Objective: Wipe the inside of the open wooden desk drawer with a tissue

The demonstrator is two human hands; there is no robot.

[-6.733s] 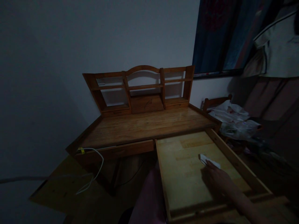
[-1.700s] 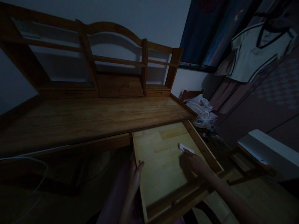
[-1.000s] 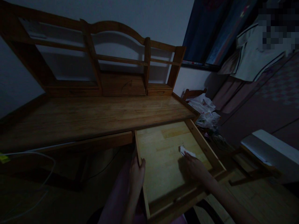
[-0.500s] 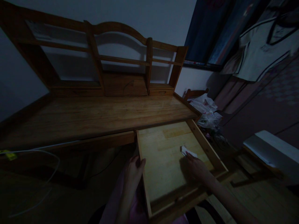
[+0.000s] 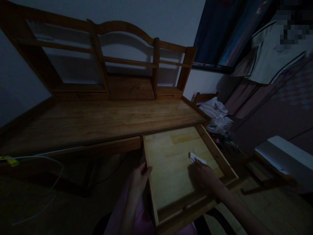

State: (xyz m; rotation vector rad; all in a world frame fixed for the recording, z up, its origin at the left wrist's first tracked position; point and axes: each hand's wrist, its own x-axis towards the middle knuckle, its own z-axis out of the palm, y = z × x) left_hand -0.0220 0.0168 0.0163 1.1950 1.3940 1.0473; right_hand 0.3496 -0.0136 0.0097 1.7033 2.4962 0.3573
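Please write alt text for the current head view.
A person's right hand holds a white cloth or tissue in an open wooden drawer; the left hand is at the drawer's left edge. Beyond is a shelved wooden desk.

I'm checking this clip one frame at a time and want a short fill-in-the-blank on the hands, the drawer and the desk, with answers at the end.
1. The right hand holds a cloth or tissue whose color is ____.
2. As pictured, the left hand is at the ____ side wall of the open drawer.
3. The shelf unit on the desk has ____ side-by-side sections.

Missing words: white; left; three.
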